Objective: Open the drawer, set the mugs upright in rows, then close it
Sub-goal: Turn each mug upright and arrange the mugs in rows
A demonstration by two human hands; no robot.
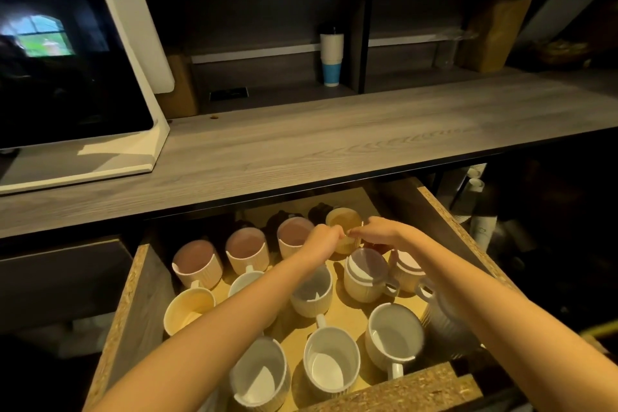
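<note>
The drawer [133, 304] under the counter stands pulled open, its chipboard walls framing several ribbed cream mugs. Most stand upright in rows. A back row has mugs with pinkish insides [245, 246]. A yellowish mug [342, 222] sits at the back right. My left hand [322, 239] and my right hand [381, 231] both reach to that mug and close on its near rim and side. Just in front, a mug [366, 273] leans tilted with its mouth toward me. White-lined mugs [329, 365] fill the front row.
A grey wood-grain counter [334, 140] overhangs the drawer's back. A dark screen on a white stand [67, 60] sits at the left. A stack of paper cups [331, 58] stands on the shelf behind. More cups [481, 227] are in the dark space right of the drawer.
</note>
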